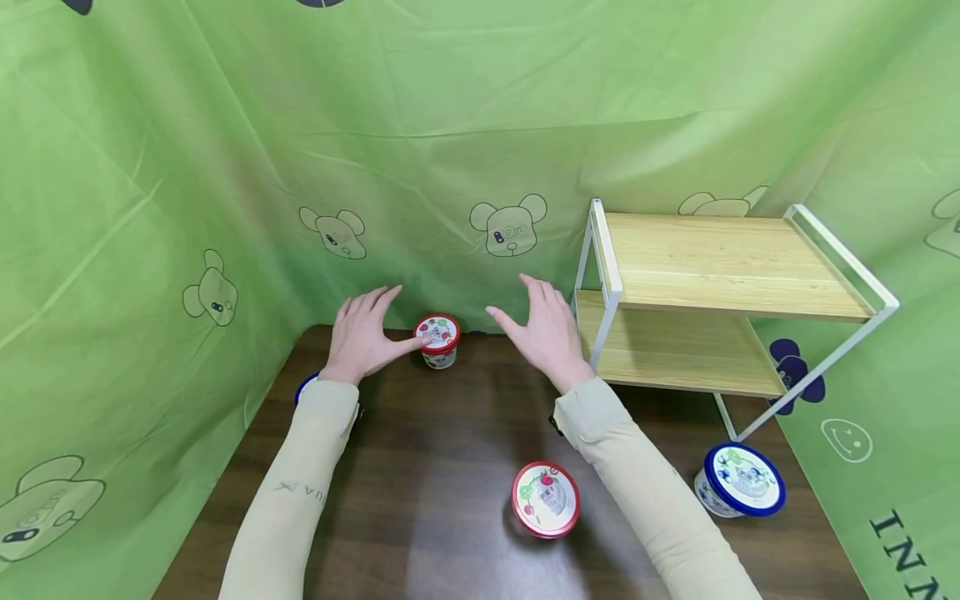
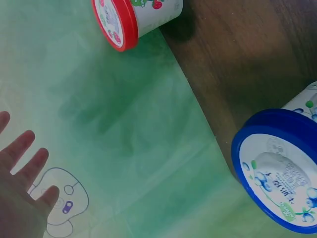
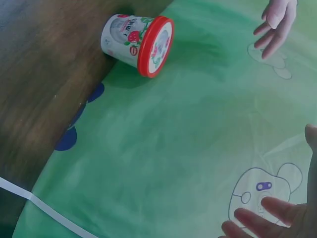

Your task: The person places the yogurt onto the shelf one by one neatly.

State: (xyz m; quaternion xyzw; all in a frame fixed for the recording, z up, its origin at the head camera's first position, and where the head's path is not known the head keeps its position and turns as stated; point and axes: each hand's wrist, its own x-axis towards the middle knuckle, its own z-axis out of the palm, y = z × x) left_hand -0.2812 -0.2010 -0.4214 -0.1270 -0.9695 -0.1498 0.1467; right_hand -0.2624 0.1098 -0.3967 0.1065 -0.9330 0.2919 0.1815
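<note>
Both hands are raised over the far part of the table, fingers spread and nothing held. My left hand (image 1: 367,337) is at the left, its thumb overlapping a red-lidded tub (image 1: 444,330) at the table's back edge in the head view. That tub (image 3: 130,43), printed with strawberries, stands apart from both hands in the right wrist view. My right hand (image 1: 549,335) is beside the shelf's left frame, thumb pointing inward. A blue-lidded tub (image 2: 277,173) with blueberry print is near the left wrist, mostly hidden by the sleeve in the head view.
A two-tier wooden shelf (image 1: 735,258) with a white metal frame stands at the back right. Another red-lidded tub (image 1: 546,500) sits at the front middle of the dark table (image 1: 442,467). A second blue-lidded tub (image 1: 742,479) is at right. Green cloth (image 1: 420,167) hangs around.
</note>
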